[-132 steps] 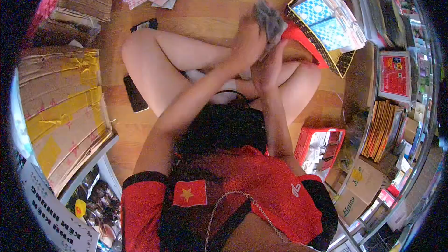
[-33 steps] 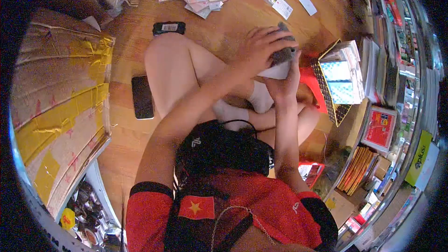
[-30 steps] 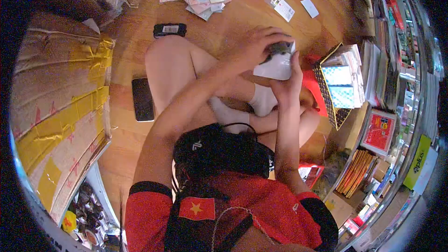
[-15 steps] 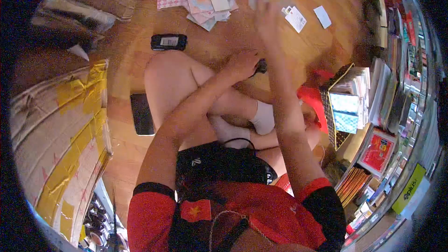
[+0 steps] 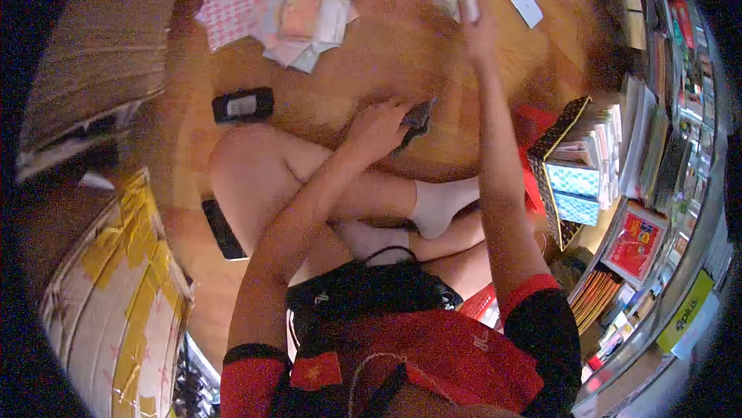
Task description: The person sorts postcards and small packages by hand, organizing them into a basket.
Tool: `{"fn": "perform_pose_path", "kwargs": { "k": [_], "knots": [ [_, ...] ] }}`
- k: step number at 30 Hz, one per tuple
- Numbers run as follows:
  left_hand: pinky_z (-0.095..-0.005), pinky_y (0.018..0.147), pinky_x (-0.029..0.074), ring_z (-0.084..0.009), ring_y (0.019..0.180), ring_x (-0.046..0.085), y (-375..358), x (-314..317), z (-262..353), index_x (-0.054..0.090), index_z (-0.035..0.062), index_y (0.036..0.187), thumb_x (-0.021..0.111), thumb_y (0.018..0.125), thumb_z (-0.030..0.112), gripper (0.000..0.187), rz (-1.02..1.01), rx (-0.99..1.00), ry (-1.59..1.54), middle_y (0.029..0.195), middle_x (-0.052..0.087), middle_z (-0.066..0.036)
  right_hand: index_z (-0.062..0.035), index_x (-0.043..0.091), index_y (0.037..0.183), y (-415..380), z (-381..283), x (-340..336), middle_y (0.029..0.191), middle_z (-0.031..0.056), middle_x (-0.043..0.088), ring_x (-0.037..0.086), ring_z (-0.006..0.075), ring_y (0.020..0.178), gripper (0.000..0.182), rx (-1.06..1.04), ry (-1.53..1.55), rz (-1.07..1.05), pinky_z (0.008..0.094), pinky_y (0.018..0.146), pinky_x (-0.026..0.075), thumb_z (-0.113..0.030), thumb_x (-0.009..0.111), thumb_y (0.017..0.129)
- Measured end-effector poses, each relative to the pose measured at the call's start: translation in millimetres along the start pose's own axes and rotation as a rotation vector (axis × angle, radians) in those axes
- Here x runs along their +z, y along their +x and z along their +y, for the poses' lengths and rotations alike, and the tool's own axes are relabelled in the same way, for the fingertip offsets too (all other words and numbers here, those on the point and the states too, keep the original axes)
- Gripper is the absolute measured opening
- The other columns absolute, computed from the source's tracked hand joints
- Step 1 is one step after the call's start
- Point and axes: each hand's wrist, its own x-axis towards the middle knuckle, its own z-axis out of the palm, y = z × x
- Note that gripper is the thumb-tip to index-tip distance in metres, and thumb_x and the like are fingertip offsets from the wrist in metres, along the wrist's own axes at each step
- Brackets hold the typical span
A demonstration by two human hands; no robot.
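My left hand (image 5: 376, 126) is closed on a black wallet-like item (image 5: 417, 122), held just above the floor in front of my crossed legs. Farther out, my right hand (image 5: 478, 27) reaches over the floor, with motion smearing its fingers. At its fingertips is a crumpled-looking whitish piece of paper or card (image 5: 462, 8), too blurred to read. A small white card (image 5: 525, 6) lies just right of that hand. Off to the left is a loose pile of coloured paper pieces (image 5: 301, 16), pink-checked, orange, green and white.
A black device with a pale label (image 5: 243, 105) and a dark phone (image 5: 223, 229) lie left of my legs. Taped cardboard (image 5: 116, 302) stands at the left. On the right are a patterned box of papers (image 5: 568, 178) and a packed shelf (image 5: 649, 155).
The view has swung, so floor things sit farther left and lower. My right hand has come down toward where a printed card lay. More of the black item in my left hand shows.
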Motion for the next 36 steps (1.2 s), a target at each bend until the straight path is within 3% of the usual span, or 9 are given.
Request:
{"fn": "perform_pose_path", "kwargs": {
  "k": [3, 11, 14, 17, 22, 25, 29, 33, 36],
  "knots": [
    [-0.044, 0.08, 0.048, -0.0346, 0.095, 0.057, 1, -3, 4, 0.054, 0.0063, 0.113, 0.053, 0.078, 0.013, 0.036, -0.06, -0.029, 0.011, 0.11, 0.057, -0.016, 0.0027, 0.042, 0.125, 46, 90, -43, 0.123, 0.0237, 0.049, 0.046, 0.0354, 0.116, 0.055, 0.063, -0.352, 0.338, 0.0391, 0.094, 0.038, -0.03, 0.056, 0.084],
    [-0.0421, 0.084, 0.046, -0.0354, 0.099, 0.055, 6, -7, 2, 0.054, 0.0021, 0.111, 0.056, 0.078, 0.014, 0.036, -0.074, -0.056, -0.046, 0.113, 0.055, -0.018, 0.0055, 0.035, 0.129, 94, 183, -100, 0.128, 0.0279, 0.042, 0.043, 0.0385, 0.119, 0.084, 0.461, -0.553, 0.203, 0.0416, 0.097, 0.036, -0.052, 0.061, 0.074],
    [-0.0423, 0.085, 0.045, -0.0354, 0.099, 0.055, 8, -9, 1, 0.054, 0.0021, 0.111, 0.056, 0.077, 0.014, 0.036, -0.041, -0.069, -0.06, 0.114, 0.055, -0.018, 0.0056, 0.031, 0.132, 106, 150, -93, 0.132, 0.028, 0.037, 0.04, 0.039, 0.121, 0.097, 0.308, -0.394, 0.037, 0.0403, 0.098, 0.035, -0.062, 0.062, 0.069],
    [-0.043, 0.093, 0.04, -0.0372, 0.105, 0.051, 9, -12, 3, 0.051, -0.0006, 0.115, 0.057, 0.077, 0.014, 0.041, -0.077, -0.119, -0.098, 0.116, 0.053, -0.02, 0.0054, 0.037, 0.128, 127, 221, -91, 0.122, 0.0278, 0.048, 0.049, 0.0395, 0.112, 0.09, 0.27, -0.465, -0.082, 0.0421, 0.093, 0.04, -0.062, 0.059, 0.071],
    [-0.0436, 0.092, 0.04, -0.038, 0.105, 0.051, 11, -11, 0, 0.051, -0.0004, 0.115, 0.057, 0.078, 0.015, 0.04, -0.073, -0.094, -0.124, 0.114, 0.054, -0.021, 0.0037, 0.051, 0.114, 101, 165, -84, 0.101, 0.0274, 0.059, 0.059, 0.0394, 0.095, 0.066, 0.595, -0.762, 0.107, 0.0469, 0.084, 0.045, -0.051, 0.056, 0.078],
    [-0.043, 0.084, 0.045, -0.0361, 0.099, 0.054, 9, 0, -5, 0.054, 0.0018, 0.11, 0.056, 0.079, 0.015, 0.035, 0.061, -0.049, -0.105, 0.111, 0.055, -0.019, 0.0018, 0.056, 0.109, 78, 146, -81, 0.096, 0.0255, 0.061, 0.061, 0.0374, 0.09, 0.056, 0.391, -0.735, 0.103, 0.0461, 0.078, 0.047, -0.045, 0.055, 0.08],
    [-0.0452, 0.081, 0.045, -0.0377, 0.093, 0.056, 9, -15, 4, 0.057, 0.0005, 0.103, 0.056, 0.08, 0.018, 0.03, 0.088, -0.096, -0.165, 0.102, 0.058, -0.02, 0.0013, 0.058, 0.104, 55, 203, -63, 0.087, 0.0175, 0.064, 0.062, 0.0236, 0.077, 0.047, 0.375, -0.288, 0.233, 0.0362, 0.065, 0.047, -0.04, 0.058, 0.081],
    [-0.0456, 0.075, 0.044, -0.0389, 0.084, 0.058, 9, -21, 6, 0.059, -0.001, 0.093, 0.057, 0.081, 0.023, 0.027, 0.036, -0.264, -0.314, 0.089, 0.061, -0.022, 0.002, 0.054, 0.109, -18, 100, -62, 0.1, 0.0107, 0.061, 0.06, 0.0217, 0.089, 0.04, 0.456, 0.139, 0.443, 0.0315, 0.071, 0.047, -0.032, 0.054, 0.087],
    [-0.0447, 0.072, 0.044, -0.0387, 0.081, 0.058, 19, 8, -23, 0.06, -0.0009, 0.089, 0.057, 0.083, 0.026, 0.027, 0.388, -0.134, -0.268, 0.086, 0.061, -0.023, 0.002, 0.048, 0.117, -64, 39, -63, 0.112, 0.01, 0.056, 0.057, 0.0223, 0.099, 0.039, 0.374, 0.746, 0.417, 0.0325, 0.079, 0.048, -0.025, 0.052, 0.09]
  ]
}}
